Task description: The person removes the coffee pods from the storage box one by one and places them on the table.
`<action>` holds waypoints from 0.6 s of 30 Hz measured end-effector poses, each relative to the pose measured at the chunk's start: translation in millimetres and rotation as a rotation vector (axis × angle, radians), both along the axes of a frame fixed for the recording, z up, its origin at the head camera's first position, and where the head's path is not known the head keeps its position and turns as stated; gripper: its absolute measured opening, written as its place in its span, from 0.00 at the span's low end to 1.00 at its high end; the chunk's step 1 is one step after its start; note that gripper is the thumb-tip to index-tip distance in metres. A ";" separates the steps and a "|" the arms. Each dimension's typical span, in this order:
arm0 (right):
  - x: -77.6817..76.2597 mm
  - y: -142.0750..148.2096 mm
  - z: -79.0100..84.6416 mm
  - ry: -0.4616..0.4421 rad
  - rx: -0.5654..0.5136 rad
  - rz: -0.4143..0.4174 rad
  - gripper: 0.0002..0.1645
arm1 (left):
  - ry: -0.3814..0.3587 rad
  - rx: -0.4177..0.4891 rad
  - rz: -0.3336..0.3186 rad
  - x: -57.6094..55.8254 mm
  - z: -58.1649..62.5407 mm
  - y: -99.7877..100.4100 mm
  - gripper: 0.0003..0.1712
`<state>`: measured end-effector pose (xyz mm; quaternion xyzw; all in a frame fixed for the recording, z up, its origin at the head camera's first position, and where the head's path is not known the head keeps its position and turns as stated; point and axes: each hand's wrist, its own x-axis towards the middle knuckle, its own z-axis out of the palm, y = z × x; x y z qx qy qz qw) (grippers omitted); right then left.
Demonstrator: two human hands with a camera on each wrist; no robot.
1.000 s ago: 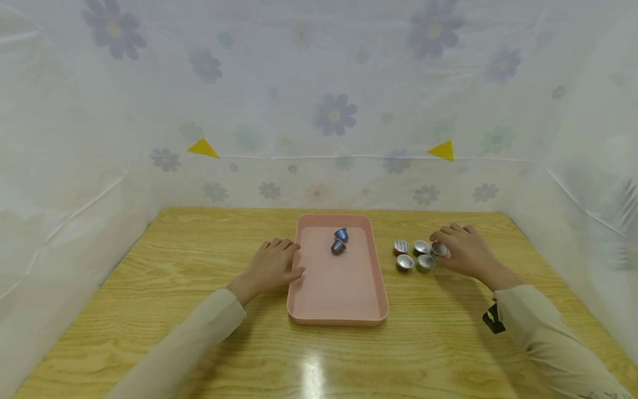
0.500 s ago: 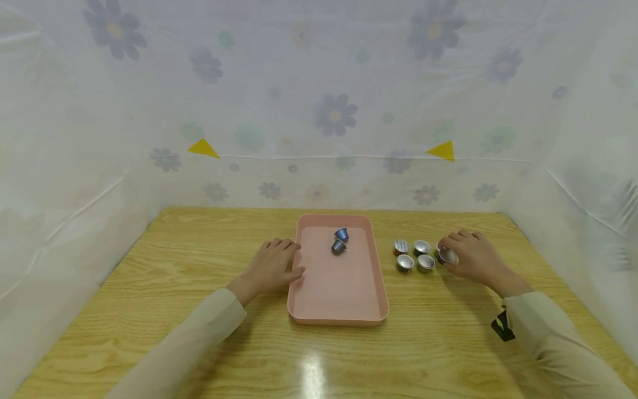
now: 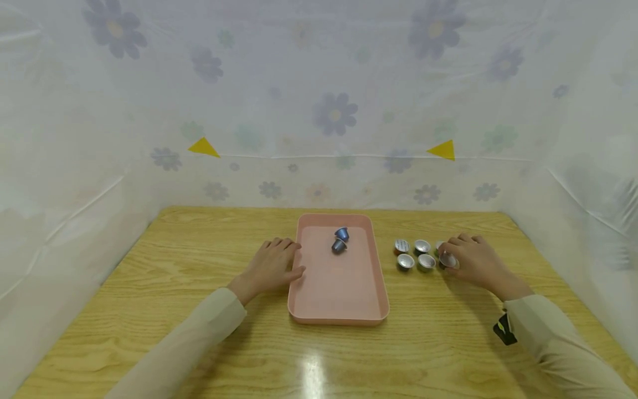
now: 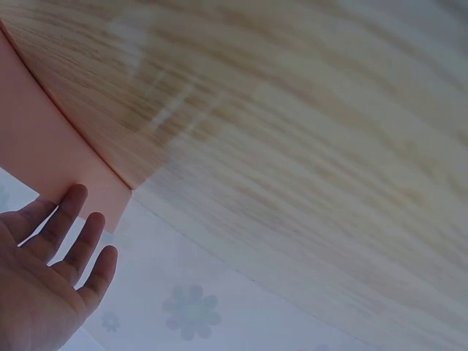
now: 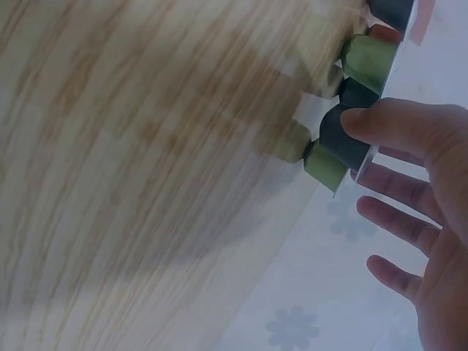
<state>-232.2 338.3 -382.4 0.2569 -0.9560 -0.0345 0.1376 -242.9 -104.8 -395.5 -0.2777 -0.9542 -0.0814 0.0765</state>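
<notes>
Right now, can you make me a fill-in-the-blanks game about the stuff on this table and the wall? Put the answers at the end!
1. The colour of the tray is ____.
2. The number of capsules inside it is ____.
3. The hand holding a dark capsule is the person's ____ one.
4. Each yellow shape has ____ corners.

Missing words: pink; two; right; three.

Your right hand [image 3: 476,261] now has the dark capsule [image 5: 340,139] farther right and nearer you, beside the front row [image 3: 426,262], baring a green capsule [image 5: 325,166].
</notes>
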 end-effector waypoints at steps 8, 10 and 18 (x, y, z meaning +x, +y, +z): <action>2.1 -0.9 -0.7 -0.021 0.005 0.004 0.23 | 0.003 -0.008 0.001 -1.1 -0.9 -0.4 0.30; 2.2 -0.3 -1.8 -0.026 0.012 0.001 0.23 | 0.003 -0.009 0.001 -1.2 -1.0 -0.5 0.30; 1.6 0.6 -6.1 0.015 0.013 0.012 0.25 | 0.005 -0.023 0.002 -1.6 -1.6 -0.6 0.30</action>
